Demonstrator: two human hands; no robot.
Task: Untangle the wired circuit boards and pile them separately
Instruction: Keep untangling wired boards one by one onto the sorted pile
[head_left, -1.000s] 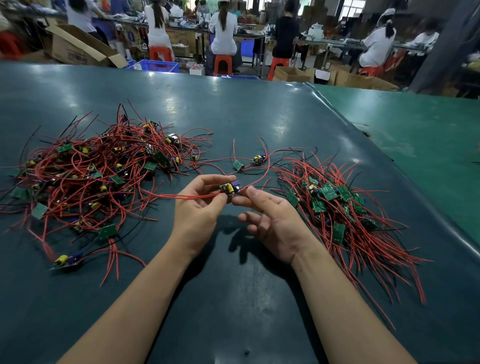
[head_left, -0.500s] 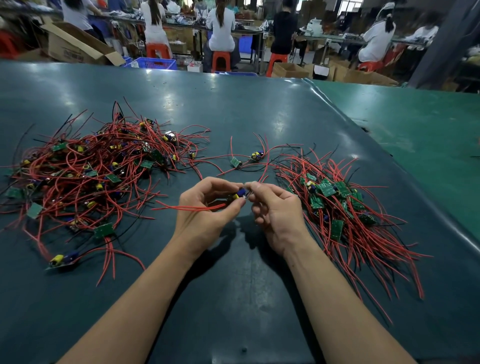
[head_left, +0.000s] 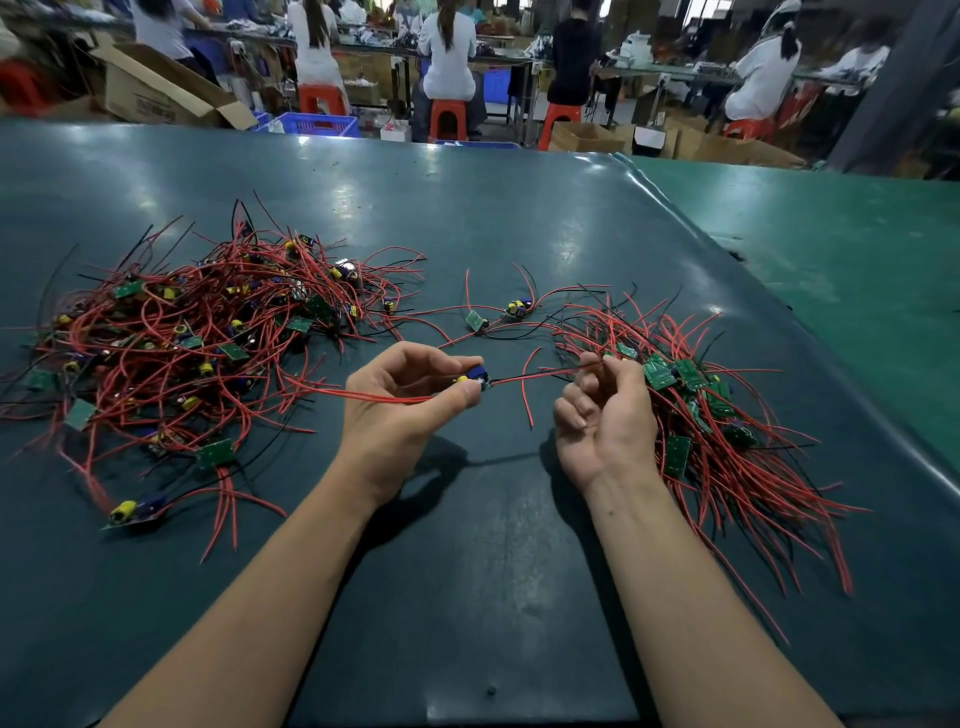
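Observation:
My left hand pinches a small circuit board with yellow and blue parts; its red wires trail left under my thumb. My right hand, palm up with fingers curled, pinches the thin black and red wires that run from that board to the right. A big tangled heap of red-wired boards lies to the left on the dark table. A tidier pile of boards with wires fanned toward me lies at the right, just behind my right hand.
Two loose boards lie between the piles, beyond my hands. A single board sits at the near left. A green table adjoins on the right. People sit on red stools at benches beyond the far edge.
My hands have drawn apart. The right hand slid right along the wires and turned palm up, stretching them out from the board that the left hand keeps holding.

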